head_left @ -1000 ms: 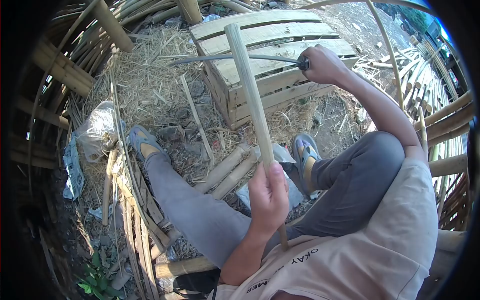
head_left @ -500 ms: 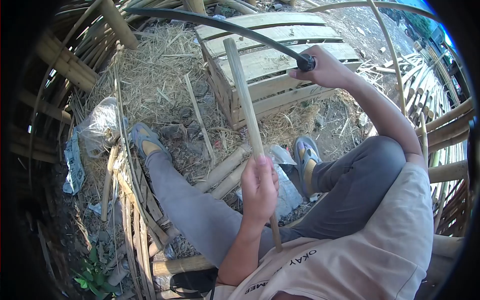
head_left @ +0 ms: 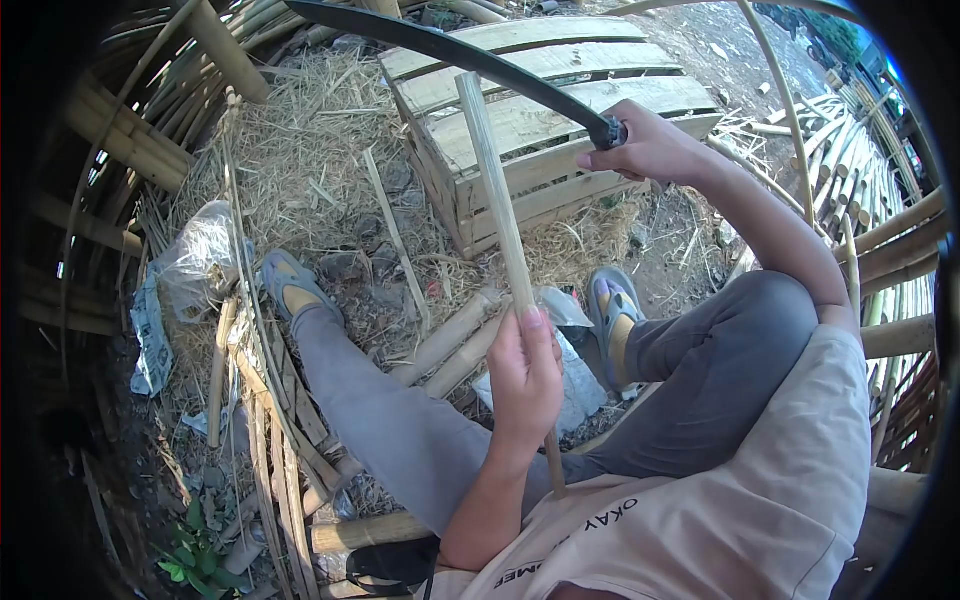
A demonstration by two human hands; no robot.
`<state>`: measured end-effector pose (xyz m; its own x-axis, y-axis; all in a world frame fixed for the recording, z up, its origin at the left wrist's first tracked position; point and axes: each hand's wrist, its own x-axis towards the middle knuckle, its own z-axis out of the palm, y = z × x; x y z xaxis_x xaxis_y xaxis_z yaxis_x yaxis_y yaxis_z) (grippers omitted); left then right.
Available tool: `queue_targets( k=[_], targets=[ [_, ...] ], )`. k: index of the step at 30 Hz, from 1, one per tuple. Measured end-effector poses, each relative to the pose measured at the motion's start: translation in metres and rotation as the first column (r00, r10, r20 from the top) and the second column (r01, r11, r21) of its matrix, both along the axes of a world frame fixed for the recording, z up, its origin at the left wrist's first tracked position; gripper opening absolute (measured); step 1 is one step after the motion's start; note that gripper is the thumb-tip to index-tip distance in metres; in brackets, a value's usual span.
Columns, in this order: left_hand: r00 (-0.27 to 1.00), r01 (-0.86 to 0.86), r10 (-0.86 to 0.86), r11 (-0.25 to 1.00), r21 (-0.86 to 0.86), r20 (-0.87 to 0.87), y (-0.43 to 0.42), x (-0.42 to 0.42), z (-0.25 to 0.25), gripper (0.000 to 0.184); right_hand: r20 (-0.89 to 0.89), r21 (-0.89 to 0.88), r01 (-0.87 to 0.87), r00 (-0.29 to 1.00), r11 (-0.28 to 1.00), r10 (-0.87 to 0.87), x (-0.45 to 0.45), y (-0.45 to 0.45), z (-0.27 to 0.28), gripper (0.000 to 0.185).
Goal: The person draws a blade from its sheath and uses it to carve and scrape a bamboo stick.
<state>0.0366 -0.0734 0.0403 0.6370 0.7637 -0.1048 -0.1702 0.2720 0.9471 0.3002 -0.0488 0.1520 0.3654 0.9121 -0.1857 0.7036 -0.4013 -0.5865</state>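
My left hand (head_left: 526, 375) is wrapped around a bamboo stick (head_left: 498, 195) below its middle. The stick stands nearly upright, its lower end against my shirt and its top leaning slightly left. In my right hand (head_left: 655, 145) is the dark handle of a machete (head_left: 460, 57), held out over the wooden crate. The long curved blade points left and away, passing just above the stick's top in the view; whether they touch I cannot tell. Part of the handle is hidden by my fingers.
A slatted wooden crate (head_left: 545, 120) stands ahead, with straw and shavings (head_left: 310, 150) to its left. Bamboo pieces (head_left: 455, 340) lie between my feet, beside a pale sack (head_left: 580, 385). A plastic bag (head_left: 200, 255) sits left; cut bamboo poles (head_left: 850, 170) are piled at right.
My right hand has turned the machete slightly, so more of the blade's flat shows and its tip has shifted right and up. The left hand and stick have moved slightly right.
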Motion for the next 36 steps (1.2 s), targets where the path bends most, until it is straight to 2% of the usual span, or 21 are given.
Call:
queue_targets(
  k=[10, 13, 17, 23, 26, 29, 32, 35, 36],
  targets=[
    [0.998, 0.027, -0.027, 1.000, -0.013, -0.053, -0.001, 0.007, -0.006, 0.036, -0.037, -0.001, -0.051, 0.998, 0.999, 0.051, 0.008, -0.004, -0.004, 0.042],
    [0.998, 0.040, -0.041, 0.999, -0.020, -0.053, -0.002, 0.008, -0.006, 0.036, -0.008, -0.015, -0.026, 1.000, 1.000, 0.026, 0.002, -0.007, 0.001, 0.041],
    [0.997, 0.054, -0.056, 0.998, -0.044, -0.055, 0.000, 0.008, -0.005, 0.035, 0.065, 0.019, -0.104, 0.993, 0.994, 0.102, 0.005, -0.008, -0.001, 0.041],
    [1.000, 0.016, -0.010, 0.977, -0.215, 0.028, 0.003, 0.005, 0.009, 0.027, 0.158, 0.040, -0.186, 0.971, 0.982, 0.177, 0.013, -0.007, -0.013, 0.039],
    [0.998, -0.053, 0.056, 0.991, -0.123, 0.018, 0.004, 0.011, -0.001, 0.023, 0.162, 0.031, -0.231, 0.961, 0.973, 0.223, 0.012, -0.007, -0.018, 0.039],
    [0.998, -0.035, 0.047, 0.972, -0.230, 0.047, 0.006, 0.013, -0.001, 0.022, 0.172, 0.021, -0.295, 0.942, 0.955, 0.287, 0.003, -0.008, -0.018, 0.039],
    [0.988, 0.093, -0.044, 0.934, -0.346, 0.147, 0.015, 0.005, 0.002, 0.025, 0.166, -0.032, -0.354, 0.920, 0.935, 0.354, -0.007, -0.007, -0.017, 0.039],
    [0.974, 0.142, -0.045, 0.882, -0.449, 0.220, 0.024, -0.002, -0.002, 0.028, 0.187, -0.031, -0.407, 0.895, 0.913, 0.406, -0.015, -0.007, -0.023, 0.037],
    [0.984, 0.082, -0.002, 0.891, -0.446, 0.176, 0.023, 0.000, 0.001, 0.030, 0.196, -0.006, -0.422, 0.889, 0.907, 0.415, -0.017, -0.009, -0.026, 0.037]
  ],
)
